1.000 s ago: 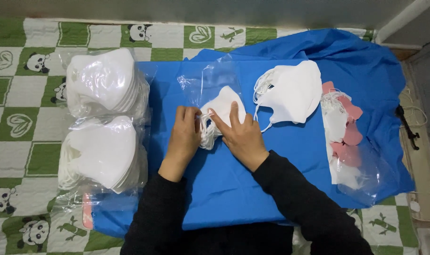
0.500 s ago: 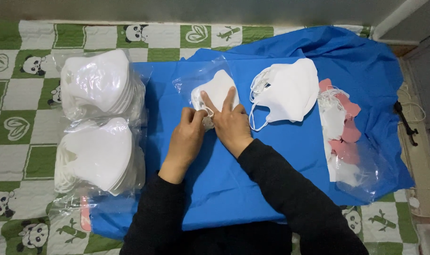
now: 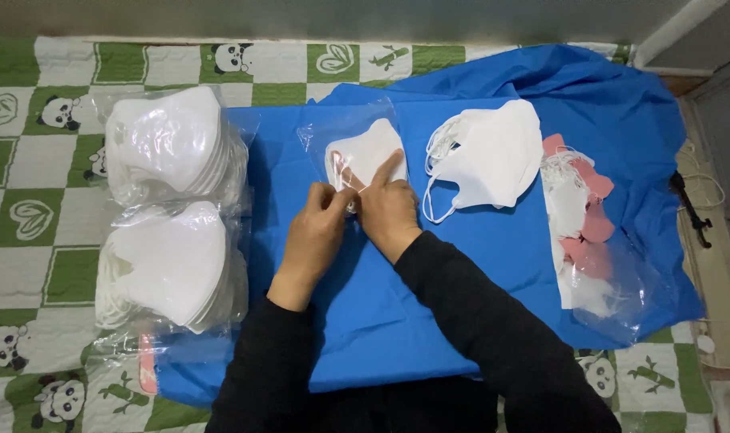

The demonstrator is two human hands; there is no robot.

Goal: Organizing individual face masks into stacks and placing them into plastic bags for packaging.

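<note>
On the blue cloth (image 3: 477, 265), near its far edge, a white mask (image 3: 370, 152) lies partly inside a clear bag (image 3: 337, 132); both look light, soft and slippery, best pinched at the bag's mouth. The left hand (image 3: 317, 228) pinches that opening; the right hand (image 3: 387, 204) presses fingers flat on the mask, which sits deeper in than half a second ago.

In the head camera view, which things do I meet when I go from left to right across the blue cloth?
Bagged stacks of white masks → left hand → right hand on the mask in a clear bag → loose pile of white masks → pink and white pieces under clear plastic.
</note>
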